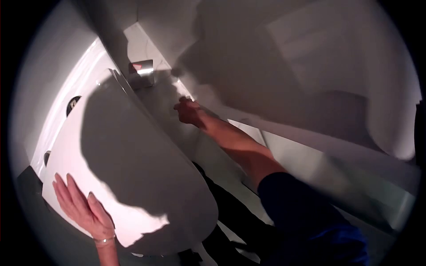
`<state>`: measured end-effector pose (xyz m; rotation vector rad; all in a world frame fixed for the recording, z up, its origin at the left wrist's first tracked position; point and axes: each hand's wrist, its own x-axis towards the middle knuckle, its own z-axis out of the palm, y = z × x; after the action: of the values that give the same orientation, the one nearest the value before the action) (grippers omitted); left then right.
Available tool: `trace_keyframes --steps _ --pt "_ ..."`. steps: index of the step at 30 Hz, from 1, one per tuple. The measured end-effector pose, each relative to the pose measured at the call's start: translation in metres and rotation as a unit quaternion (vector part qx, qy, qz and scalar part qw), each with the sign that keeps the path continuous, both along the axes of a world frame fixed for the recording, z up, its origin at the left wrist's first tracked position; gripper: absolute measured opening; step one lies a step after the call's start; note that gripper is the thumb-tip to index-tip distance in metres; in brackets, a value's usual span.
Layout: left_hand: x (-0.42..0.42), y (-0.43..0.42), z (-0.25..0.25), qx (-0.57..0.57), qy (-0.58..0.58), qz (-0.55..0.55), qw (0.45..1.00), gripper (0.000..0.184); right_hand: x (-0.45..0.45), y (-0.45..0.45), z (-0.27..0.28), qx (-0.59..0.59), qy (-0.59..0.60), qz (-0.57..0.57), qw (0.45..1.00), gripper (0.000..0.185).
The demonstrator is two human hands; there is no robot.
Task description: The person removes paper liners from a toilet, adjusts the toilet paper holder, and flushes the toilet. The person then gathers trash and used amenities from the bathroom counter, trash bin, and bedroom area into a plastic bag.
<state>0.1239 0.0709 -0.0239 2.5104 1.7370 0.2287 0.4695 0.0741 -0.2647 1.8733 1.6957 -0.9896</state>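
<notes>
A closed white toilet lid (128,146) fills the left of the head view, partly in dark shadow. My left hand (80,206) lies flat on its lit near-left part, fingers stretched out, with a thin bracelet (105,240) at the wrist. Beyond the lid's right side, my right hand (188,111) reaches down and forward beside the wall's lower edge. Its fingers are curled in; anything in them is too small or dark to make out. A shiny metal box (142,73) with a red mark is just ahead of that hand.
Round dark fittings (73,106) sit behind the lid on the left. A pale wall (293,75) with large shadows runs along the right. Below it lies a light tiled strip (301,150). Dark-clothed legs (235,208) stand between lid and wall.
</notes>
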Motion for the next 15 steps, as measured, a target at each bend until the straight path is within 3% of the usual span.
trace_keyframes --steps 6,9,10,12,15 --pt "0.001 -0.001 -0.009 -0.029 -0.067 0.008 0.997 0.045 -0.044 0.040 -0.085 0.111 0.023 0.034 0.993 0.036" --pt "0.011 -0.001 -0.006 -0.043 -0.094 0.023 0.994 0.045 -0.056 0.064 -0.102 0.090 0.007 0.059 0.994 0.037" --pt "-0.005 0.001 -0.007 0.003 0.062 -0.100 0.993 0.042 -0.059 0.068 -0.117 0.113 0.007 0.054 0.992 0.037" --pt "-0.017 -0.004 -0.009 -0.005 0.055 -0.100 0.993 0.041 -0.064 0.069 -0.141 0.155 0.002 0.045 0.987 0.038" --pt "-0.015 -0.003 -0.010 -0.038 0.005 -0.068 0.997 0.043 -0.063 0.092 -0.118 0.041 -0.022 0.083 0.995 0.038"
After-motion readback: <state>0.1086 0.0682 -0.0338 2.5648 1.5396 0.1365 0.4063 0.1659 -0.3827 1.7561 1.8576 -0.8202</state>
